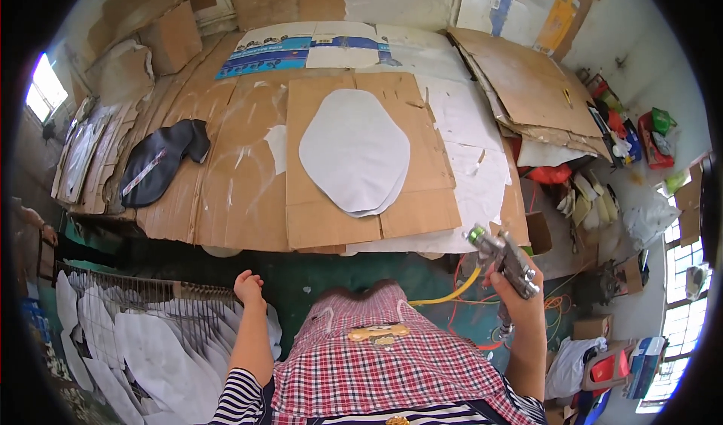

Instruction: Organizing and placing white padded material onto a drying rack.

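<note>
I'm watching the right hand [517,285] gripping a silver metal spray gun [515,267], the left hand [249,286] hovering empty, half-curled, while 2 or more pale-grey rounded sheets [354,150] are lying on brown cardboard [312,218], apparently awaiting work.

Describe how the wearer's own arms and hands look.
The left hand and right hand wear no gloves, and no wristband shows. Both forearms are bare, with dark-and-white striped sleeves ending near the elbows.
</note>
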`<control>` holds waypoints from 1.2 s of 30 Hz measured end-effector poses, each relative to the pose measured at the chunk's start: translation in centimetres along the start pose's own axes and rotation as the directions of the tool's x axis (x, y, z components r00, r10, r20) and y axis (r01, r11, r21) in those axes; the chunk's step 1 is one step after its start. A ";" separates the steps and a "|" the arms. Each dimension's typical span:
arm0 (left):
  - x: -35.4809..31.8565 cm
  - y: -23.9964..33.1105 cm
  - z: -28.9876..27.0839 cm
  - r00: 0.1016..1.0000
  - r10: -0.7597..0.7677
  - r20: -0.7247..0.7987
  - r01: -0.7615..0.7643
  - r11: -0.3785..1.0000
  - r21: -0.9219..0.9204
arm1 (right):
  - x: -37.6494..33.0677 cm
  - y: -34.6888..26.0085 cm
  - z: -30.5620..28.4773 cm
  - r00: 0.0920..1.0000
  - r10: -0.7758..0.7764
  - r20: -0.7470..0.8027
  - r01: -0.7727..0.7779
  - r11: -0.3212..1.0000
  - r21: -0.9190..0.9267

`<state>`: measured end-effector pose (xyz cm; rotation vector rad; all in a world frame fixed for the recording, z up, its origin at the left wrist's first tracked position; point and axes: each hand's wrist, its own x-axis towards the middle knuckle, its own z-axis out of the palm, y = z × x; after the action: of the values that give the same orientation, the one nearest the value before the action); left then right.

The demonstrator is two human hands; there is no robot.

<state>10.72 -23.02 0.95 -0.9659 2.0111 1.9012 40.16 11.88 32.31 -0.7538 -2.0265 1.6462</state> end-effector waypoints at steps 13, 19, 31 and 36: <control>0.4 -4.6 -3.0 0.993 -0.116 -0.015 0.117 0.987 0.111 | -2.8 0.3 -2.1 1.000 0.014 0.022 -0.013 0.999 -0.052; -1.1 -4.0 -2.3 0.992 -0.127 0.001 0.126 0.990 0.063 | -2.0 0.9 0.0 0.988 0.021 0.153 -0.031 0.998 0.063; -1.1 -4.9 -3.3 0.995 -0.102 -0.014 0.102 0.993 0.056 | 0.5 0.7 -0.5 0.996 -0.026 -0.084 0.025 0.999 -0.023; -1.3 -5.3 -3.1 0.994 -0.105 -0.003 0.105 0.990 0.098 | -1.2 0.7 -1.2 0.999 -0.031 0.045 0.029 0.998 0.050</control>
<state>15.67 -25.27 -2.19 -1.0221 1.9897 1.7323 41.95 12.12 31.88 -0.6712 -2.0106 1.7046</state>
